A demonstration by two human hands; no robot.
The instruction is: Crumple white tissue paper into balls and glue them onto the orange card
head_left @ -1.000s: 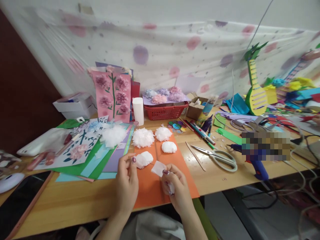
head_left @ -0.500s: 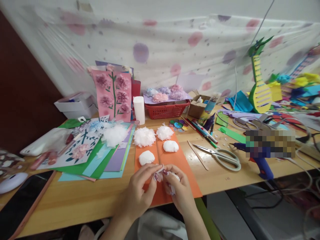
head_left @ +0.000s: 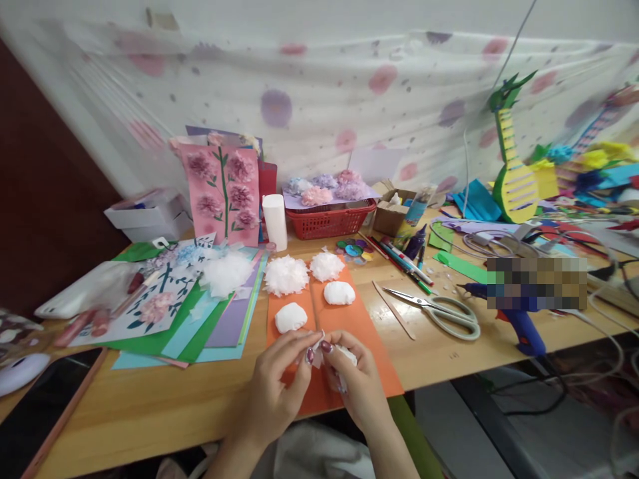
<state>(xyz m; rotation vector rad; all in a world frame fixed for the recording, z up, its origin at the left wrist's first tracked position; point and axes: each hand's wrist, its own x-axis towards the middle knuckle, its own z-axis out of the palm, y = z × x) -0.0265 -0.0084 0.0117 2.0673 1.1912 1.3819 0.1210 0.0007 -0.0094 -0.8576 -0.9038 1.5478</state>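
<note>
Between my fingertips, a small piece of thin white paper [head_left: 318, 345] is pinched over the orange card. My left hand [head_left: 282, 372] is closed on it with thumb and index finger. My right hand [head_left: 352, 376] pinches the same piece from the other side, and a white wad [head_left: 347, 355] shows partly behind its fingers. Just beyond my hands lies the orange card [head_left: 359, 332], folded or creased down its middle. On it sit two smooth white pads, one at the left [head_left: 291, 318] and one at the right [head_left: 339, 293], and two ruffled white pompoms, left [head_left: 286, 275] and right [head_left: 327, 265].
Scissors [head_left: 434, 309] and a wooden stick [head_left: 394, 310] lie right of the card, with a blue glue gun [head_left: 522, 329] farther right. Coloured paper sheets [head_left: 227, 326] and a phone [head_left: 47, 406] are at the left. A red basket [head_left: 332, 223] stands behind.
My fingers still pinch the white paper, with the right thumb shifted slightly. The whole view has moved a little, so things appear slightly farther left.
</note>
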